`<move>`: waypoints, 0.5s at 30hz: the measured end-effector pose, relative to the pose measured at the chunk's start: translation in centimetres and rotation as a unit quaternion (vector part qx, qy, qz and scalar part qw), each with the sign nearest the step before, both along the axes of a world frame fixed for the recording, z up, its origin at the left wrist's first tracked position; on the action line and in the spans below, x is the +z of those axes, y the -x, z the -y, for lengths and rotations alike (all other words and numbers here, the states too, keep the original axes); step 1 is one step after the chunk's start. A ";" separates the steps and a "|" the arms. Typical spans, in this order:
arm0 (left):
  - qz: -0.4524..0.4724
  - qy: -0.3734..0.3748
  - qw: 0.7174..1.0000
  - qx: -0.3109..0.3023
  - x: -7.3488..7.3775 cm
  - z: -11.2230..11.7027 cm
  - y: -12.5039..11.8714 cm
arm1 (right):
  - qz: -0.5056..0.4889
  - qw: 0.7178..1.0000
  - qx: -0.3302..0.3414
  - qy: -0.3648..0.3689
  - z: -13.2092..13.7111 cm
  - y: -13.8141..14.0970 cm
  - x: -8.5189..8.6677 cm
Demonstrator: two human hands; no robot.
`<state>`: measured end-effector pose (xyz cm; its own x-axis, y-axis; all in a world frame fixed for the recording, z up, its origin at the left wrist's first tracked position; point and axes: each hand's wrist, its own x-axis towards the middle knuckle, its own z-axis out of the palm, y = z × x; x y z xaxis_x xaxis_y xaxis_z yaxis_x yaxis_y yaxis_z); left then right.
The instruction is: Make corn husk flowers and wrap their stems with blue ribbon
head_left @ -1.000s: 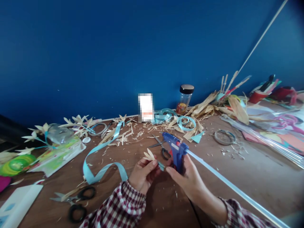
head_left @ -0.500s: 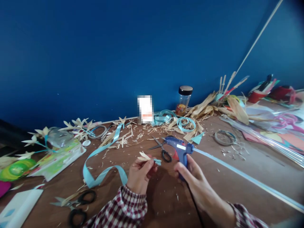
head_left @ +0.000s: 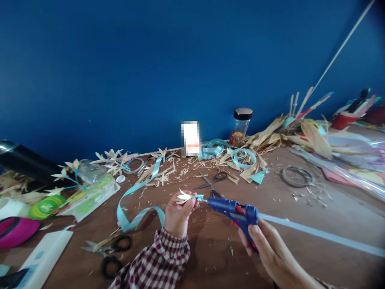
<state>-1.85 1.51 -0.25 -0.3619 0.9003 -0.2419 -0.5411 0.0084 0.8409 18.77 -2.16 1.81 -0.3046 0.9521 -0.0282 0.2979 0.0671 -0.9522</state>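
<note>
My left hand (head_left: 178, 213) pinches a small cream flower (head_left: 184, 196) that looks made of corn husk, its petals pointing left. A light-blue wrapped end (head_left: 199, 197) sticks out past my fingertips on the right. My right hand (head_left: 267, 241) is closed around the handle of a blue glue gun (head_left: 233, 209), whose nozzle is at the blue end of the flower. A long, pale glue stick (head_left: 319, 233) runs out of the back of the gun to the right. Just behind the nozzle lie black-handled scissors (head_left: 212, 184).
Light-blue ribbon (head_left: 135, 222) curls left of my hands, with more scissors (head_left: 111, 251) in front of it. Finished-looking flowers (head_left: 111, 157) lie at the back left. A black-lidded jar (head_left: 240, 126), dried husks (head_left: 266, 134) and a wire coil (head_left: 297, 176) are to the right.
The glue gun has swung down and its nozzle has come to the flower's blue end. My left hand keeps its pinch on the flower. The whole view has shifted a little.
</note>
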 end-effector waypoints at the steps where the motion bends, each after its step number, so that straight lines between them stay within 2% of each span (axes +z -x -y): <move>1: -0.007 0.000 1.000 0.000 -0.1 0.0 0.1 | -0.004 1.000 0.004 0.003 0.0 0.1 -0.1; 8: -0.049 -0.021 0.998 0.020 -0.6 -0.1 0.2 | -0.015 1.000 0.008 0.013 -0.3 0.3 -0.8; 15: -0.040 -0.026 0.998 0.037 -0.5 -0.1 0.0 | -0.035 0.999 -0.017 0.017 -0.2 -0.2 -0.2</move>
<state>-1.84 1.58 -0.75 -0.4443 0.8810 -0.1627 -0.4689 -0.0739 0.8802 18.94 -1.95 1.60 -0.2750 0.9606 -0.0408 0.2328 0.0253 -0.9722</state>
